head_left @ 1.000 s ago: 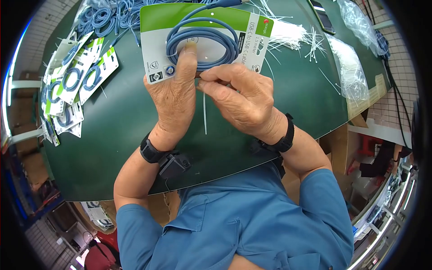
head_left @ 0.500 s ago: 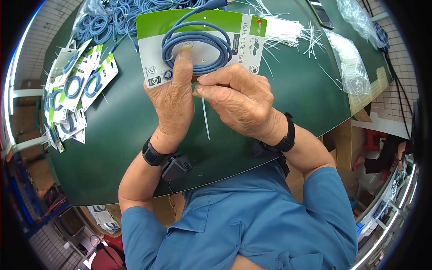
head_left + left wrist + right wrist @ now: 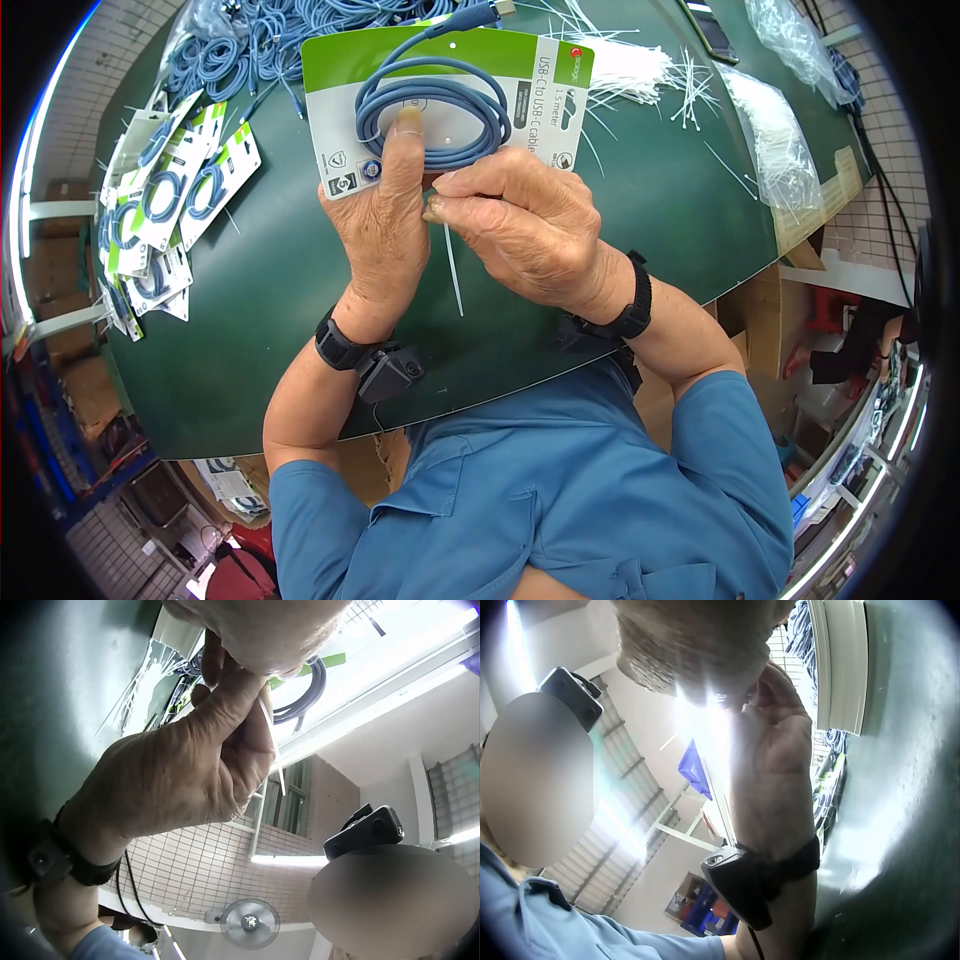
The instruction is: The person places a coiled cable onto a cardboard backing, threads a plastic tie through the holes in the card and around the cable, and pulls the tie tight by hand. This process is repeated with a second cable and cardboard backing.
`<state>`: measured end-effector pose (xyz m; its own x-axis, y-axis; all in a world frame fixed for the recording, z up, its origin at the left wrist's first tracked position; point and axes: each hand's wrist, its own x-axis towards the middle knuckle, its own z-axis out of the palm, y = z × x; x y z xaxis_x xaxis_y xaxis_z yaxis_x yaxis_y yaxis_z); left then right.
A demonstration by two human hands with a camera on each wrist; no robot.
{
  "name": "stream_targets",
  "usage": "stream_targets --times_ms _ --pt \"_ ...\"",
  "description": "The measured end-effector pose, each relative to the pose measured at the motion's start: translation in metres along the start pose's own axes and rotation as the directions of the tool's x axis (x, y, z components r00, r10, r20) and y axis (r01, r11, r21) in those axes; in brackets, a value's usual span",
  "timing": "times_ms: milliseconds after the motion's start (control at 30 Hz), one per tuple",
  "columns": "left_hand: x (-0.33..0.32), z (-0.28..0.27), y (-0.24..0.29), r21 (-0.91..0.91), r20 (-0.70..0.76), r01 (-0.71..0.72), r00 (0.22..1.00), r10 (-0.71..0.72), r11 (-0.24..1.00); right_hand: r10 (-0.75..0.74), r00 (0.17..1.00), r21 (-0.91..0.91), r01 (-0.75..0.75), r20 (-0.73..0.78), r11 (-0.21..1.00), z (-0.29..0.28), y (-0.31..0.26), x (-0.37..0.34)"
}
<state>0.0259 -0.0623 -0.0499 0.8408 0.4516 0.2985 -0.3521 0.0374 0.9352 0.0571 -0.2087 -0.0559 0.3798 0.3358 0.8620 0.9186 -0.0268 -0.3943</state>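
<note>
My left hand (image 3: 378,235) grips a green-and-white retail card (image 3: 325,85) from below, its thumb pressed over the middle of a coiled blue USB-C cable (image 3: 465,153) that lies on the card. One plug of the cable (image 3: 495,12) sticks up past the top edge. At the card's lower edge, beside the left thumb's base, my right hand (image 3: 525,225) pinches a thin white cable tie (image 3: 455,275) between thumb and forefinger. The tie's tail hangs down toward me. In the left wrist view the tie (image 3: 271,731) runs past the right fingers; the left fingers are behind the card.
Finished-looking carded cables (image 3: 165,190) lie stacked at the left. Loose coiled blue cables (image 3: 215,60) pile up at the back. White cable ties (image 3: 630,75) spread at back right, near a plastic bag of ties (image 3: 785,150) and a phone (image 3: 710,30).
The card and both hands have shifted slightly left and down in the head view. The tie's hanging tail reaches a little lower. Both hands keep their hold.
</note>
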Motion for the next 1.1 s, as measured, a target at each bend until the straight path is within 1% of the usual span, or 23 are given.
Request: stream_targets --times_ms 100,200,267,333,367,400,467,500,533,600,633,700,733,767,800,867,900,933,1000,1100 --pt "0.0 0.0 -0.001 -0.048 0.006 0.019 1.0 -0.018 0.999 0.006 1.0 0.009 -0.006 0.002 1.0 0.0 0.0 0.001" --pt "0.0 -0.002 -0.004 -0.042 0.022 0.028 0.999 -0.027 0.999 0.032 0.998 0.013 -0.032 0.046 0.999 -0.002 0.001 0.002" --pt "0.0 -0.004 -0.006 -0.042 0.026 0.032 0.999 -0.031 0.999 0.027 0.999 0.02 -0.028 0.032 0.999 -0.001 0.003 0.004" --pt "0.001 -0.004 -0.007 0.013 0.029 0.028 0.999 -0.029 1.0 0.024 1.0 0.031 -0.024 0.0 0.999 0.0 0.005 0.006" --pt "0.0 -0.004 -0.007 0.038 0.028 0.029 0.999 -0.03 0.999 0.023 1.0 0.031 -0.023 0.011 0.999 -0.001 0.005 0.006" --pt "-0.002 -0.003 -0.008 0.029 0.018 0.032 0.999 -0.033 0.999 0.089 0.996 0.034 -0.089 0.006 0.995 -0.003 0.005 0.007" --pt "-0.004 0.0 -0.006 -0.039 0.024 0.115 0.993 -0.114 0.993 0.222 0.975 0.036 -0.222 -0.004 0.974 -0.007 0.005 0.008" --pt "-0.005 0.002 -0.006 -0.075 0.029 0.156 0.988 -0.154 0.985 0.221 0.975 0.032 -0.222 0.012 0.975 -0.007 0.005 0.007" --pt "-0.007 0.003 -0.007 -0.088 0.019 0.159 0.987 -0.158 0.983 0.306 0.952 0.051 -0.304 -0.03 0.951 -0.005 0.005 0.007" --pt "-0.008 0.006 -0.01 -0.142 0.036 0.203 0.979 -0.2 0.969 0.465 0.879 0.097 -0.456 -0.108 0.885 -0.001 0.007 0.006" --pt "-0.008 0.007 -0.011 -0.169 0.045 0.223 0.975 -0.218 0.96 0.461 0.883 0.089 -0.453 -0.094 0.887 -0.003 0.01 0.006" --pt "-0.009 0.007 -0.012 -0.172 0.041 0.229 0.973 -0.225 0.958 0.281 0.958 -0.079 -0.285 -0.059 0.955 -0.005 0.019 0.008" --pt "-0.01 0.007 -0.013 -0.161 0.043 0.237 0.972 -0.233 0.958 0.185 0.982 -0.156 -0.186 -0.025 0.97 -0.007 0.022 0.009" --pt "-0.01 0.007 -0.014 -0.152 0.042 0.242 0.97 -0.239 0.958 0.174 0.985 -0.158 -0.171 0.002 0.973 -0.008 0.023 0.009" --pt "-0.01 0.007 -0.015 -0.176 0.021 0.235 0.972 -0.235 0.956 0.129 0.992 -0.191 -0.125 0.009 0.974 -0.008 0.024 0.01" --pt "-0.009 0.006 -0.018 -0.162 0.023 0.253 0.967 -0.252 0.954 0.039 0.999 -0.249 -0.032 0.024 0.968 -0.009 0.027 0.013" --pt "-0.009 0.005 -0.018 -0.152 0.026 0.263 0.965 -0.262 0.953 0.028 0.998 -0.242 -0.016 0.048 0.97 -0.01 0.028 0.013" --pt "-0.009 0.004 -0.019 -0.167 0.008 0.256 0.966 -0.259 0.952 0.019 0.998 -0.27 0.0 0.067 0.963 -0.011 0.029 0.014" --pt "-0.007 0.001 -0.021 -0.162 0.02 0.28 0.96 -0.281 0.946 0.006 0.996 -0.325 0.025 0.094 0.945 -0.011 0.03 0.014" --pt "-0.006 -0.001 -0.023 -0.162 0.028 0.3 0.954 -0.299 0.94 -0.027 0.992 -0.336 0.068 0.125 0.939 -0.011 0.034 0.016"
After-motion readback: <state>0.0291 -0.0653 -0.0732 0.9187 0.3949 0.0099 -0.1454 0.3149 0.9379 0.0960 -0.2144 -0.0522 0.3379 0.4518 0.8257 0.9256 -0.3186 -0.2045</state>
